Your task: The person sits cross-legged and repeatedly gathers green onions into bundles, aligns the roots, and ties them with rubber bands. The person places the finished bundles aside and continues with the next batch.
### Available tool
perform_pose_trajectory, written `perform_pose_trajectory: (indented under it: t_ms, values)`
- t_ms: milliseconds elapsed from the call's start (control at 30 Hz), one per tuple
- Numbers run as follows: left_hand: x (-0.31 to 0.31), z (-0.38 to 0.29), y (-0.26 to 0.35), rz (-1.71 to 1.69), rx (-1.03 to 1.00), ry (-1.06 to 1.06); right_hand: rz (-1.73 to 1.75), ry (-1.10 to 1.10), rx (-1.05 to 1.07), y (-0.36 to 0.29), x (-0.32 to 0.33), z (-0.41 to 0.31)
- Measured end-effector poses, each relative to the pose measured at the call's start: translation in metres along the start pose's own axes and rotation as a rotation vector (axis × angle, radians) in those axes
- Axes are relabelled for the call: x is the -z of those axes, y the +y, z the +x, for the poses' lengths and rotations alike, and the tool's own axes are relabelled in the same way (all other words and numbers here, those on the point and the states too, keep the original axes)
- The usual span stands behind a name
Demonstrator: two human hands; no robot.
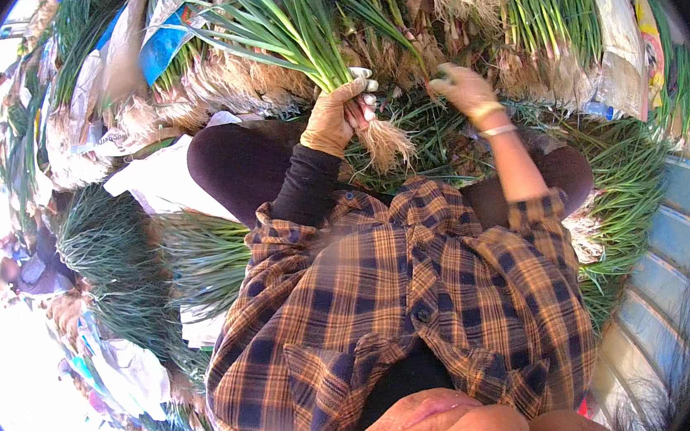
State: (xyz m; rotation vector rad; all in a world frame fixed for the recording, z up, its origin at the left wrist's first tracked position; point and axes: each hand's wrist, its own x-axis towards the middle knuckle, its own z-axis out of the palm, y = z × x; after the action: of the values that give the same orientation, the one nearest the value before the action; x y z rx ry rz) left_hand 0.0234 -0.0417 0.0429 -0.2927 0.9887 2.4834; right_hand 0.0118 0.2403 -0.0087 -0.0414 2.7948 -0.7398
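My left hand (326, 120), in a tan glove with pale fingertips, grips a bunch of scallions (306, 38) near the base. The green leaves fan up and away, while pale bulbs and stringy roots (384, 140) hang below the fist over my lap. To the right, my gloved right hand (469, 92) is slightly blurred. Its fingertips pinch the reddish lower end of a single scallion (392, 27), whose leaves slant up to the left. Loose green trimmings (424, 130) lie between my legs under both hands.
Rooted scallion bundles (250, 75) line the far side, with more bundles (542, 28) at the right. Leafy heaps lie at my left (116, 268) and right (623, 189). White sheeting (160, 177) lies by my left knee. Ribbed blue metal (664, 234) borders the right; another person (39, 270) is far left.
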Motion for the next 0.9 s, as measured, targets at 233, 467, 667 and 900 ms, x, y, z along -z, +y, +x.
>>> perform_pose_trajectory:
  t_ms: [233, 467, 667, 900]
  values:
    - [-0.017, -0.012, -0.006, 0.154, 0.032, 0.024, 0.073, 0.170, 0.025, -0.041, -0.003, -0.019]
    - [-0.040, -0.014, -0.015, 0.219, -0.039, 0.025, -0.295, 0.347, 0.486, -0.090, 0.019, -0.063]
    - [-0.032, -0.020, -0.025, 0.071, -0.036, 0.066, 0.741, -0.131, 0.028, -0.089, 0.034, -0.011]
    - [-0.027, -0.017, -0.037, 0.109, 0.016, 0.169, 1.375, -0.057, -0.132, -0.136, -0.001, -0.011]
